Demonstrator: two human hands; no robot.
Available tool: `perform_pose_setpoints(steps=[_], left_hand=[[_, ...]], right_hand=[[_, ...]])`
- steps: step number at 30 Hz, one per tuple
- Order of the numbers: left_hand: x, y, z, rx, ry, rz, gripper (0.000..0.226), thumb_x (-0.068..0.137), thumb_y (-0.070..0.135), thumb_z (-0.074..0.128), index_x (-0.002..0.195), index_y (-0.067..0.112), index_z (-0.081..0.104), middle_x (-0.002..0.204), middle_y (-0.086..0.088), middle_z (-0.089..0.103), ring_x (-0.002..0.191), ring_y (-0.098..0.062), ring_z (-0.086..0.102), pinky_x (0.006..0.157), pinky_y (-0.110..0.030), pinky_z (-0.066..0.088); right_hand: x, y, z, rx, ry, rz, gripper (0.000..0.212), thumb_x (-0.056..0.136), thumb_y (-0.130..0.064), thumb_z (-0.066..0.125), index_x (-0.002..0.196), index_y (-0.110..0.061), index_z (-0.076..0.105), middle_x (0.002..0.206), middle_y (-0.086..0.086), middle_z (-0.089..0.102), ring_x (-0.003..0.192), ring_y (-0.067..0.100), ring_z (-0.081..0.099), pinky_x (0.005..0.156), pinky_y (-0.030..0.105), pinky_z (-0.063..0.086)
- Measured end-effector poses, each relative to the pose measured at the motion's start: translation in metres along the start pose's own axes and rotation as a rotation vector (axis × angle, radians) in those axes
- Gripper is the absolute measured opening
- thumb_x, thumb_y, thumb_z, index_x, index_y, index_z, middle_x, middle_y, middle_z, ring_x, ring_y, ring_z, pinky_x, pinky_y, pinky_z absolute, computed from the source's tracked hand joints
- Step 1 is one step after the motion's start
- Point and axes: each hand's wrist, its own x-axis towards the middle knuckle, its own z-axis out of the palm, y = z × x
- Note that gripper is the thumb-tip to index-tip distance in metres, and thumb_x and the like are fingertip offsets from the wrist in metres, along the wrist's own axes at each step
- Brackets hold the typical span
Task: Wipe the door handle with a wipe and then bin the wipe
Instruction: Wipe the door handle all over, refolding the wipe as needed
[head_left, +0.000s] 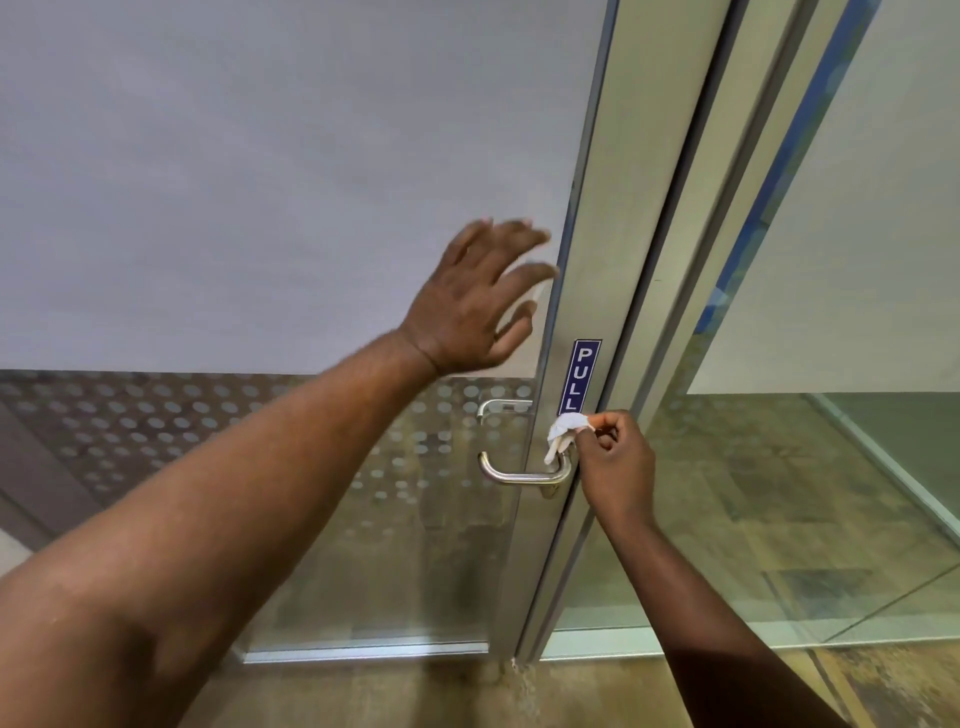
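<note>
1. A glass door (270, 208) fills the left of the view; its upper pane is frosted grey, and a band of pale dots runs across it at handle height.
2. The door's metal frame (618, 249) runs up the middle of the view, leaning with the wide-angle lens, and a blue sticker (582, 376) on it reads "PULL" from top to bottom.
3. The silver door handle (519, 475) is a lever that sticks out leftward from the frame, just below the sticker.
4. The left hand (478, 306) is spread, fingers apart, with the palm toward the frosted glass just beside the frame; whether it touches the pane cannot be told.
5. The right hand (615, 462) is curled, and its thumb and fingertips pinch a small white wipe (563, 431).
6. The wipe is crumpled and hangs against the frame end of the handle, touching the metal where the lever meets the door; its upper edge covers the bottom of the sticker.
7. Both forearms are bare and reach in from the lower edge of the view.
8. To the right of the frame stands a fixed glass panel (831, 364), frosted above and clear below, and a brown tiled floor (753, 519) shows through the clear part.
</note>
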Motion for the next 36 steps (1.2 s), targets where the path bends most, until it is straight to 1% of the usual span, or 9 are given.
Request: perform_pose_setpoints(steps=[3, 7, 10, 13, 18, 26, 30, 33, 36], left_hand=[[0.021, -0.024, -0.008, 0.093, 0.035, 0.055, 0.041, 0.097, 0.027, 0.058, 0.136, 0.014, 0.058, 0.157, -0.020, 0.046, 0.150, -0.038, 0.038, 0.125, -0.058, 0.019], [0.031, -0.046, -0.010, 0.166, -0.001, 0.066, 0.047, 0.101, 0.031, 0.051, 0.145, 0.016, 0.048, 0.163, -0.021, 0.036, 0.154, -0.038, 0.029, 0.128, -0.053, 0.006], [0.027, -0.055, -0.009, 0.196, -0.053, 0.063, 0.052, 0.103, 0.029, 0.047, 0.152, 0.013, 0.044, 0.165, -0.021, 0.031, 0.156, -0.037, 0.025, 0.129, -0.049, 0.002], [0.020, -0.062, -0.006, 0.220, -0.074, 0.071, 0.055, 0.104, 0.027, 0.044, 0.156, 0.010, 0.039, 0.166, -0.022, 0.030, 0.156, -0.038, 0.025, 0.129, -0.051, 0.008], [0.018, -0.065, 0.000, 0.277, -0.085, 0.082, 0.060, 0.105, 0.030, 0.041, 0.160, 0.010, 0.029, 0.167, -0.021, 0.028, 0.156, -0.037, 0.024, 0.129, -0.050, 0.009], [0.018, -0.064, 0.002, 0.312, -0.079, 0.088, 0.060, 0.106, 0.031, 0.041, 0.160, 0.009, 0.029, 0.166, -0.021, 0.030, 0.156, -0.036, 0.026, 0.128, -0.051, 0.013], [0.018, -0.064, 0.001, 0.317, -0.076, 0.083, 0.060, 0.106, 0.032, 0.041, 0.160, 0.008, 0.028, 0.166, -0.020, 0.030, 0.156, -0.035, 0.026, 0.129, -0.049, 0.009], [0.019, -0.064, 0.001, 0.324, -0.070, 0.083, 0.060, 0.106, 0.032, 0.042, 0.160, 0.008, 0.029, 0.166, -0.021, 0.031, 0.155, -0.035, 0.027, 0.128, -0.049, 0.008], [0.018, -0.064, 0.001, 0.327, -0.055, 0.086, 0.060, 0.106, 0.031, 0.042, 0.159, 0.007, 0.031, 0.165, -0.021, 0.032, 0.155, -0.036, 0.029, 0.128, -0.049, 0.010]], right_hand=[[-0.004, 0.011, 0.006, -0.258, -0.030, -0.130, 0.007, 0.088, -0.033, 0.061, 0.094, -0.033, 0.057, 0.080, -0.015, 0.071, 0.070, 0.009, 0.065, 0.058, 0.028, 0.048], [-0.015, 0.025, 0.016, -0.435, -0.184, -0.310, 0.010, 0.091, -0.027, 0.062, 0.100, -0.032, 0.063, 0.091, -0.007, 0.075, 0.083, 0.025, 0.066, 0.067, 0.032, 0.050], [-0.025, 0.030, 0.022, -0.494, -0.234, -0.439, 0.017, 0.086, -0.019, 0.072, 0.098, -0.031, 0.069, 0.090, -0.011, 0.076, 0.083, 0.020, 0.063, 0.075, 0.029, 0.045], [-0.029, 0.036, 0.029, -0.507, -0.234, -0.541, 0.028, 0.077, -0.011, 0.081, 0.100, -0.026, 0.075, 0.093, -0.009, 0.079, 0.091, 0.011, 0.056, 0.088, 0.037, 0.051], [-0.032, 0.039, 0.044, -0.515, -0.378, -0.582, 0.032, 0.085, -0.013, 0.069, 0.113, -0.024, 0.077, 0.112, -0.006, 0.079, 0.104, 0.008, 0.066, 0.109, 0.041, 0.044], [-0.027, 0.020, 0.080, -0.501, -0.561, -0.404, 0.032, 0.097, -0.013, 0.056, 0.122, -0.017, 0.074, 0.122, 0.004, 0.071, 0.112, 0.025, 0.064, 0.093, 0.026, 0.046], [-0.029, 0.007, 0.089, -0.727, -0.672, -0.606, 0.036, 0.089, -0.017, 0.052, 0.116, -0.013, 0.074, 0.122, 0.003, 0.067, 0.118, 0.023, 0.054, 0.104, 0.036, 0.044], [-0.039, 0.004, 0.082, -0.885, -0.711, -0.771, 0.032, 0.081, -0.024, 0.054, 0.098, -0.012, 0.078, 0.101, 0.002, 0.069, 0.108, 0.024, 0.057, 0.099, 0.038, 0.046], [-0.043, 0.012, 0.069, -0.866, -0.672, -0.804, 0.029, 0.074, -0.025, 0.058, 0.092, -0.016, 0.079, 0.100, -0.003, 0.072, 0.105, 0.021, 0.062, 0.097, 0.036, 0.047]])
